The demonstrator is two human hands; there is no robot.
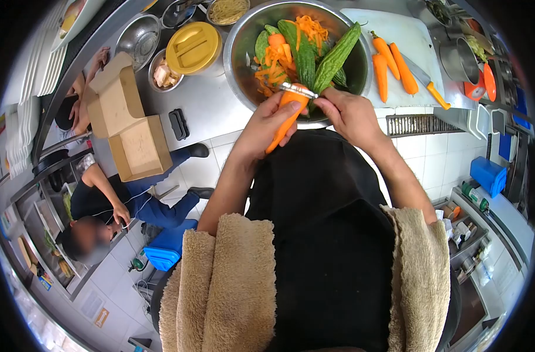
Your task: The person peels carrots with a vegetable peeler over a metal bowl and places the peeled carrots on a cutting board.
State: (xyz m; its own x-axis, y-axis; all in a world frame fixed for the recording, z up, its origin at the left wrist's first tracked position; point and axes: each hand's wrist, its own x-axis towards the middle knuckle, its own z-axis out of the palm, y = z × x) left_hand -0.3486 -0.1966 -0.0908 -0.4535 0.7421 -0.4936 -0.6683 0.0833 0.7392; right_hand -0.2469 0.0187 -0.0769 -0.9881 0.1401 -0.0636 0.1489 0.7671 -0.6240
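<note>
My left hand [260,124] is wrapped around a carrot [278,136], which points down toward my apron. My right hand [356,118] grips a metal peeler [299,90] whose blade lies across the carrot's upper end. Both hands are at the near rim of a large steel bowl [367,70]. Inside it lie several bumpy green bitter gourds [338,57] and orange carrot peelings [273,66]. The peeler's handle is mostly hidden in my right fingers.
Right of the bowl, a white cutting board [417,50] bears three carrots [403,67] and a yellow-handled knife [437,94]. To the left are a yellow lid [193,48], an open cardboard box [141,146] and a small bowl of pale pieces [164,76]. Another person [106,190] sits at left.
</note>
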